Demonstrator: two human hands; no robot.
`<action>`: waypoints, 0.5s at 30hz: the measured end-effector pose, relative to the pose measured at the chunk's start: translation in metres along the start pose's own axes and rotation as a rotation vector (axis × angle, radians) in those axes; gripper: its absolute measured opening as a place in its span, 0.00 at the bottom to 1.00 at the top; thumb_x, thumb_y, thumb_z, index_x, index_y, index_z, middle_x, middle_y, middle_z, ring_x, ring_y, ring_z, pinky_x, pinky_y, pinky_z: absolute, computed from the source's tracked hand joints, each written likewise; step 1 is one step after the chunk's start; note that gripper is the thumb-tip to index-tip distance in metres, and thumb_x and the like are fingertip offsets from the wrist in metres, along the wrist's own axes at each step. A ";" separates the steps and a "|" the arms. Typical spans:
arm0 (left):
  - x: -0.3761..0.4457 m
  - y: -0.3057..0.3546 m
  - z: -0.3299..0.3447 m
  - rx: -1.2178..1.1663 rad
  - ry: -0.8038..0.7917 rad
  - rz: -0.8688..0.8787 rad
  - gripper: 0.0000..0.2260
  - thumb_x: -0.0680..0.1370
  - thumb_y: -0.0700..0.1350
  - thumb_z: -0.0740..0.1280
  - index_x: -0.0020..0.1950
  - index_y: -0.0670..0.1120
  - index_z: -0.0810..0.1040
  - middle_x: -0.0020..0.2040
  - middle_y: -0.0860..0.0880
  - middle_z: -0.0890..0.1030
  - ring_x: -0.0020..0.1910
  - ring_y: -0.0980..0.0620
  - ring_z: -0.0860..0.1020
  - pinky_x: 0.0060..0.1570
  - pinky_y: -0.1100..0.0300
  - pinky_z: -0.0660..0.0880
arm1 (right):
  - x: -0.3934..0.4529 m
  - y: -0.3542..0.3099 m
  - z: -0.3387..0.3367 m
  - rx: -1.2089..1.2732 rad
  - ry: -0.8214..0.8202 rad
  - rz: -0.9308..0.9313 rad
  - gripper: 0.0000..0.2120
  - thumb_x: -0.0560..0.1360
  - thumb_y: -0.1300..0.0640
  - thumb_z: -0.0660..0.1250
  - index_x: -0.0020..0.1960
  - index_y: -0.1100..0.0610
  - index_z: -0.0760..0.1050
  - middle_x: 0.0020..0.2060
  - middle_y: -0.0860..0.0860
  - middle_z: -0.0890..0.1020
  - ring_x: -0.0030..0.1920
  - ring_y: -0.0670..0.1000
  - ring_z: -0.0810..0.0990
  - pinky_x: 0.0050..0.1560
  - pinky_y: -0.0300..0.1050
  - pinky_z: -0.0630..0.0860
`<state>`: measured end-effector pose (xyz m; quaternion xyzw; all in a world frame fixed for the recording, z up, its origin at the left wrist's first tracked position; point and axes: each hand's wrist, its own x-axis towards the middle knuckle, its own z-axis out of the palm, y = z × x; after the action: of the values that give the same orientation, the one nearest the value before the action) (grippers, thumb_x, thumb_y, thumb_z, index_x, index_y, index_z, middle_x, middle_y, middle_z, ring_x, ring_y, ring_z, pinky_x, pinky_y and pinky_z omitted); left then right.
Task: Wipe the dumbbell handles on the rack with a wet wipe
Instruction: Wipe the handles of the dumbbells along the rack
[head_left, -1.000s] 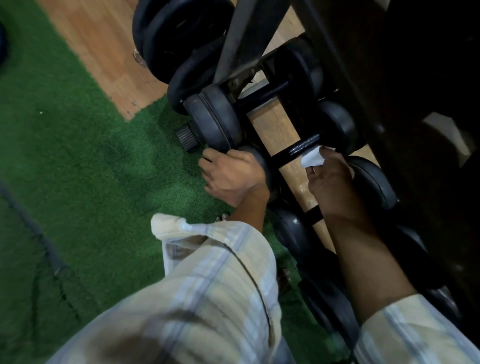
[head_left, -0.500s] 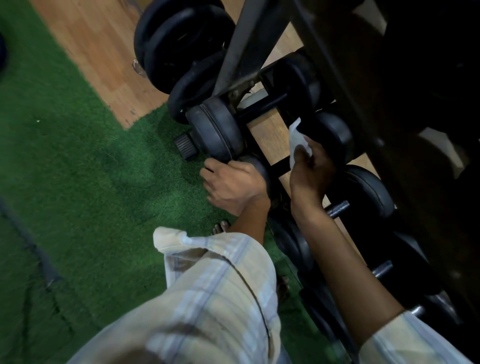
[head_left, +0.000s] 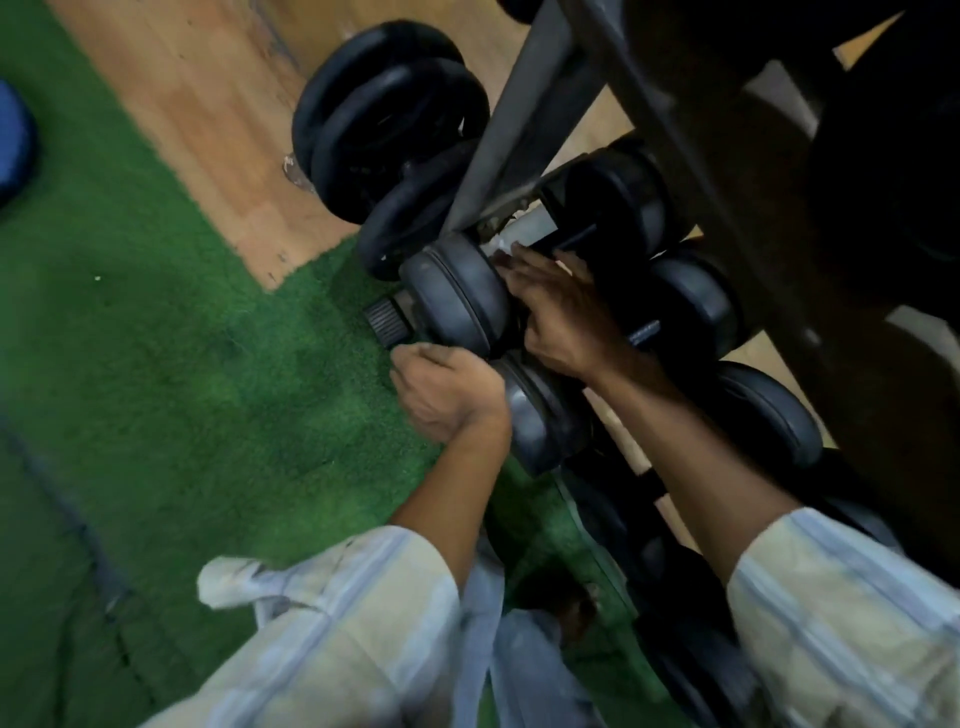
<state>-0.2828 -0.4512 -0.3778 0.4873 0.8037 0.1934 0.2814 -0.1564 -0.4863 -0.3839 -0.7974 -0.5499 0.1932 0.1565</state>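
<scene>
Black dumbbells lie side by side on a dark low rack (head_left: 524, 119). My right hand (head_left: 566, 317) reaches over the handle of the far dumbbell (head_left: 457, 296), just behind its near head. It holds a white wet wipe (head_left: 500, 248), of which only a scrap shows at the fingertips. My left hand (head_left: 447, 395) grips the rim of the near head of the neighbouring dumbbell (head_left: 540, 415), fingers curled over its edge. A short stretch of that dumbbell's handle (head_left: 644, 330) shows past my right wrist. The far handle itself is mostly hidden by my fingers.
Black weight plates (head_left: 389, 119) lean against the rack's far end on wooden floor (head_left: 208, 104). Green turf (head_left: 182, 364) covers the floor to my left, with a blue object (head_left: 13, 140) at its edge. More dumbbells (head_left: 769, 415) fill the rack to the right.
My right hand moved with the wipe from the second dumbbell's handle up and left to the far dumbbell's handle. My left hand kept its hold on the dumbbell head.
</scene>
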 end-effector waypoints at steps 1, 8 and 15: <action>0.013 0.008 0.002 -0.045 0.030 0.014 0.15 0.79 0.51 0.55 0.54 0.44 0.77 0.55 0.39 0.80 0.55 0.36 0.77 0.50 0.44 0.71 | 0.002 0.002 -0.003 -0.021 -0.022 -0.002 0.35 0.67 0.64 0.63 0.75 0.53 0.71 0.74 0.48 0.73 0.77 0.50 0.66 0.72 0.58 0.60; 0.064 0.074 0.023 0.149 -0.044 0.110 0.20 0.78 0.53 0.60 0.65 0.43 0.72 0.61 0.40 0.76 0.59 0.37 0.77 0.55 0.46 0.72 | 0.045 -0.003 -0.019 -0.094 -0.278 0.066 0.23 0.66 0.61 0.67 0.60 0.49 0.75 0.58 0.48 0.80 0.67 0.54 0.72 0.63 0.61 0.62; 0.052 0.075 0.022 0.219 0.037 0.251 0.18 0.75 0.50 0.57 0.59 0.42 0.74 0.56 0.39 0.75 0.48 0.35 0.78 0.46 0.44 0.74 | 0.039 -0.007 -0.026 -0.007 -0.232 0.002 0.24 0.62 0.64 0.65 0.56 0.48 0.74 0.56 0.53 0.80 0.64 0.58 0.75 0.60 0.61 0.67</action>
<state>-0.2371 -0.3701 -0.3647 0.6079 0.7579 0.1471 0.1854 -0.1377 -0.4481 -0.3634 -0.7709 -0.5641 0.2824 0.0886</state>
